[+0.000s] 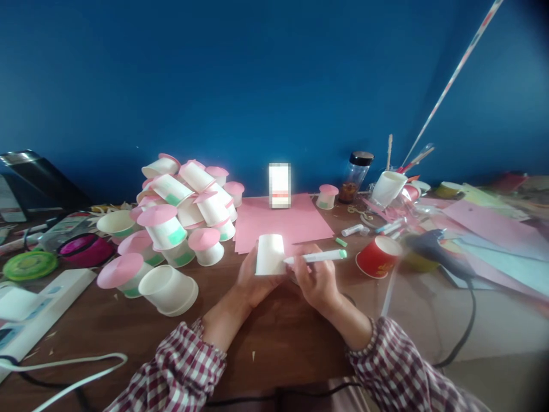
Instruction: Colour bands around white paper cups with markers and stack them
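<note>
My left hand (251,280) is wrapped round a small white paper cup (269,254), held upside down above the brown table. My right hand (317,280) grips a white marker (317,257) with a green end, its tip touching the cup's right side. Both wrists wear red-and-white checked sleeves. A pink sheet of paper (300,220) lies just behind the cup.
A pile of white cups with pink lids (180,220) stands left. A red cup (378,256), a glue gun (433,249) with its cord, loose markers, a jar (355,176) and coloured papers lie right. A white power strip (40,309) sits at far left.
</note>
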A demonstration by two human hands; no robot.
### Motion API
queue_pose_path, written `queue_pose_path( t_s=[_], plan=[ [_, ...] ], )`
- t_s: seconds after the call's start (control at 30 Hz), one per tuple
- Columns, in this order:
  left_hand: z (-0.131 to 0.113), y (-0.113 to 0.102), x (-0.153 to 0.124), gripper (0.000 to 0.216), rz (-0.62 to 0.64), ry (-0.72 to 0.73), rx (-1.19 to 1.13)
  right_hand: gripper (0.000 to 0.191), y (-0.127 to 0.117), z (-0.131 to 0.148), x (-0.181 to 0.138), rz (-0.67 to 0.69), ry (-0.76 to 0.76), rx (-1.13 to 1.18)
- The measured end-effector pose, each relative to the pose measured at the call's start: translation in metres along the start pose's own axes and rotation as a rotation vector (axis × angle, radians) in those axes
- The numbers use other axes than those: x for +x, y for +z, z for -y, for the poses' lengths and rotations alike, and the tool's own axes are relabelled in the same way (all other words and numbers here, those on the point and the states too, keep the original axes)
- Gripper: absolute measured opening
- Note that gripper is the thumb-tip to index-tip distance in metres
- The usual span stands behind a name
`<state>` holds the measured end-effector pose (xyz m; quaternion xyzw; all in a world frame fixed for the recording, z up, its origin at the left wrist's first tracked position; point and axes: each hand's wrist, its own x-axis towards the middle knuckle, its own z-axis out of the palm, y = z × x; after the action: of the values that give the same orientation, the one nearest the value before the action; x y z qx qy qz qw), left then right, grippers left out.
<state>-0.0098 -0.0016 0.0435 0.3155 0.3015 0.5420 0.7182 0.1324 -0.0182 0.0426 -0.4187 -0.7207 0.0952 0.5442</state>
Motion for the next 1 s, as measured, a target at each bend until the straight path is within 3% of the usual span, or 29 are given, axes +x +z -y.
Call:
queue_pose_path(
  t_s=[0.2,0.3,0.43,0.5,0.57,0.67,0.8,1.0],
  plan=[
    [-0.001,0.000,-0.003,0.044,-0.030,0.065,0.072,0.011,-0.001,0.000,0.000,0.005,0.024,-0.007],
    [-0.002,-0.004,0.001,0.028,-0.054,-0.039,-0.103,0.015,-0.001,-0.002,0.003,-0.038,0.135,-0.007],
    [-0.004,-0.011,0.010,0.046,-0.106,-0.151,-0.295,0.032,-0.008,-0.010,0.014,-0.101,0.346,-0.091],
    [-0.005,-0.012,0.013,0.043,-0.118,-0.153,-0.356,0.040,-0.017,-0.016,0.020,0.015,0.454,-0.168],
    [-0.007,-0.012,0.013,0.041,-0.099,-0.127,-0.356,0.042,-0.029,-0.023,0.023,0.245,0.499,-0.283],
    [-0.008,-0.010,0.012,0.041,-0.102,-0.093,-0.336,0.043,-0.047,-0.030,0.020,0.471,0.537,-0.599],
    [-0.009,-0.009,0.011,0.042,-0.137,-0.059,-0.325,0.040,-0.061,-0.028,0.018,0.584,0.627,-0.895],
    [-0.008,-0.013,0.012,0.040,-0.116,-0.031,-0.359,0.028,-0.063,-0.019,0.038,0.637,0.642,-1.007]
  ],
)
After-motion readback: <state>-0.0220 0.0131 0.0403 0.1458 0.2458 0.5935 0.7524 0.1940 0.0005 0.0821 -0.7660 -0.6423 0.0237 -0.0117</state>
